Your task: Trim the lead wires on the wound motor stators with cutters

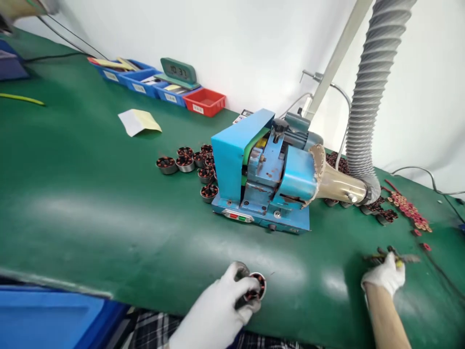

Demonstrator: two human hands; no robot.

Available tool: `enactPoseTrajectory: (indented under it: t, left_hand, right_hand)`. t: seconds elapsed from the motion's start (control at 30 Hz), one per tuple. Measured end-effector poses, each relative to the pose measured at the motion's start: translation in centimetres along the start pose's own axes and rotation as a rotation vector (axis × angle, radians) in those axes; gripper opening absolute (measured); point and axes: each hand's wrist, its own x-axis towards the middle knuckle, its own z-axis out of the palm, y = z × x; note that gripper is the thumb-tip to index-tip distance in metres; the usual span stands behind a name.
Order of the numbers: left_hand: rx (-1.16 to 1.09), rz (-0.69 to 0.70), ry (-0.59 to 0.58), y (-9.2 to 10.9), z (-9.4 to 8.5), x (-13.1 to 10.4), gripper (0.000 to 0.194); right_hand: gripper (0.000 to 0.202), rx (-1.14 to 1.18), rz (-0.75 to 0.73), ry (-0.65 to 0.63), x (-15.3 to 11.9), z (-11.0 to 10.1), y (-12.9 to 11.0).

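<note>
My left hand, in a white glove, has its fingers curled round a motor stator, a round metal ring with copper windings inside. It is near the front edge of the green table. Over to the right, my right hand, also gloved, is closed on a dark, blurred tool with a yellow patch; its exact kind does not show. Between and beyond the hands stands a blue belt-driven machine with red and green buttons. More stators stand in a group at its left side.
A grey ribbed hose joins the machine's metal duct. Further stators and pink rings lie right. Blue bins, a red bin, a digital clock and folded paper are behind. A blue crate is front left.
</note>
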Motion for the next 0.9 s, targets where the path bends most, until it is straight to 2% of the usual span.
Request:
enactPoseTrajectory:
  t: [0.03,0.1,0.17,0.2,0.3,0.37,0.43,0.53,0.67,0.8,0.9]
  left_hand:
    - [-0.063,0.015,-0.016,1.0,0.9,0.7,0.025]
    - [-0.178,0.142,-0.079,3.1,2.4,2.5,0.049]
    - [-0.19,0.306,-0.112,4.8,3.7,4.2,0.071]
    - [-0.159,0.368,-0.109,5.3,4.2,4.8,0.073]
    - [-0.085,0.491,-0.101,5.3,5.5,5.7,0.05]
    - [-0.145,0.541,-0.084,4.4,5.8,5.4,0.039]
    - [-0.242,0.517,-0.022,3.3,5.5,4.6,0.033]
    - [-0.335,0.415,0.068,2.3,4.2,3.3,0.021]
    - [-0.347,0.345,0.117,2.0,3.0,2.4,0.016]
    - [-0.363,0.445,0.15,1.2,4.0,3.0,0.011]
    - [-0.318,0.53,0.173,0.3,5.2,3.6,0.01]
  right_hand:
    - [0.053,-0.09,-0.021,0.07,-0.3,-0.8,0.2]
    - [0.057,-0.25,-0.086,0.131,-1.3,-2.2,0.7]
    - [0.056,-0.376,-0.175,0.104,-1.9,-3.1,1.2]
    - [0.054,-0.459,-0.231,0.065,-1.9,-3.5,1.5]
    - [0.049,-0.784,-0.354,-0.083,-0.5,-4.4,2.4]
    - [0.051,-0.974,-0.36,-0.137,1.0,-5.1,3.1]
    - [0.053,-1.062,-0.331,-0.144,2.3,-5.6,3.5]
    - [0.054,-1.098,-0.312,-0.161,3.5,-5.9,3.6]
    - [0.055,-1.062,-0.322,-0.235,4.0,-5.9,3.7]
    - [0.055,-1.052,-0.494,-0.372,4.4,-5.9,4.3]
    - [0.055,-1.191,-0.444,-0.304,5.2,-6.0,3.9]
